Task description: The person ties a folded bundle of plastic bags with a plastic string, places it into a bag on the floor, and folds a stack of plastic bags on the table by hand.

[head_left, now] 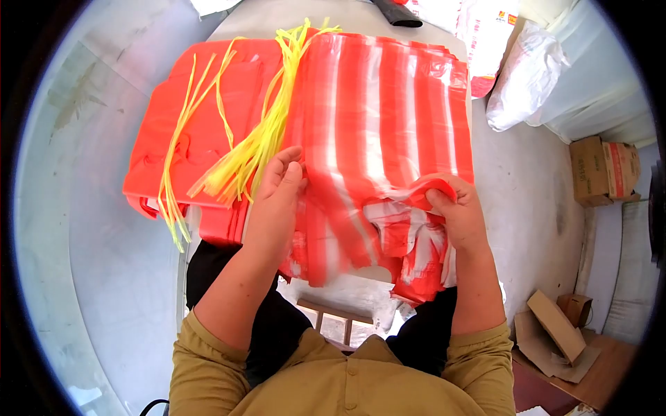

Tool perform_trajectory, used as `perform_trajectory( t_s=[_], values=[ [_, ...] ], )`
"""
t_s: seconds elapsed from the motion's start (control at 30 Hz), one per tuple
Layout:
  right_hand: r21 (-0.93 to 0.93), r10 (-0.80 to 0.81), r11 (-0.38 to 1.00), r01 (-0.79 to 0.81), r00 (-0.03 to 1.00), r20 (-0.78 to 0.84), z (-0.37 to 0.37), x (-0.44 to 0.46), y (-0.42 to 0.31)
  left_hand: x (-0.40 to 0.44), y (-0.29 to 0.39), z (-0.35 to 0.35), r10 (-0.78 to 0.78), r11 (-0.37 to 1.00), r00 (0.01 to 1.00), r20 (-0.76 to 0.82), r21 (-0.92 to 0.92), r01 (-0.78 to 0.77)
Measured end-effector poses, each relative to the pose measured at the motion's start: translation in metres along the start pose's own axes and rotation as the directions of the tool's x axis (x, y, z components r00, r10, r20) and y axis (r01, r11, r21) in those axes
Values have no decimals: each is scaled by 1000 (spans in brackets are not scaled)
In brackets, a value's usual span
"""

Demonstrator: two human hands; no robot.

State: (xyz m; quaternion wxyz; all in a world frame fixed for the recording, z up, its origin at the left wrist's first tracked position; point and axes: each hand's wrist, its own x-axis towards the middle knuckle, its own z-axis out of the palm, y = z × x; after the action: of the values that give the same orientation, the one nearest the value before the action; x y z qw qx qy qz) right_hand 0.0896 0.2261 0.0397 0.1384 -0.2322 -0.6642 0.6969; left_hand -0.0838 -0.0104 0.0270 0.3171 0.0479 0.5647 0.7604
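A stack of red-and-white striped plastic bags (395, 104) lies in front of me, its cut handle ends hanging over the near edge. My right hand (461, 211) pinches the near right part of the top striped bag between thumb and fingers, and the film is folded up there. At the stack's left edge is my left hand (279, 191), its fingers loosely curved and thumb apart, with nothing visible in it. Just left of that hand, a bunch of yellow plastic ties (270, 128) lies across a pile of plain red plastic bags (163, 132).
Printed white sacks (479, 35) and a crumpled white plastic bag (527, 76) are at the back right. A cardboard box (603, 170) stands on the right, with flattened cardboard (555, 333) lower down. A dark object (397, 12) lies at the table's far edge.
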Motion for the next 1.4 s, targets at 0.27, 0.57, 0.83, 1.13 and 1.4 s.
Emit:
perform_trajectory(
  t_s=[0.27, 0.57, 0.83, 1.13, 1.4],
  values=[
    [47, 21, 999, -20, 1000, -23, -6, 2, 8, 0, 2, 2, -26, 999, 999, 47, -36, 28],
    [156, -6, 988, 13, 999, -45, -4, 3, 12, -16, 6, 2, -109, 989, 982, 151, 118, 92],
    [217, -25, 975, 47, 994, -104, 18, -9, 18, -39, 20, 1, -131, 986, 953, 273, 140, 95],
    [-554, -425, 539, 634, 773, 471, 18, -16, 17, -43, 24, -42, -288, 886, 883, 370, 453, 100],
    [-603, -437, 433, 670, 741, 510, 23, -17, 9, -44, 33, -33, -358, 902, 863, 356, 371, 221]
  ],
)
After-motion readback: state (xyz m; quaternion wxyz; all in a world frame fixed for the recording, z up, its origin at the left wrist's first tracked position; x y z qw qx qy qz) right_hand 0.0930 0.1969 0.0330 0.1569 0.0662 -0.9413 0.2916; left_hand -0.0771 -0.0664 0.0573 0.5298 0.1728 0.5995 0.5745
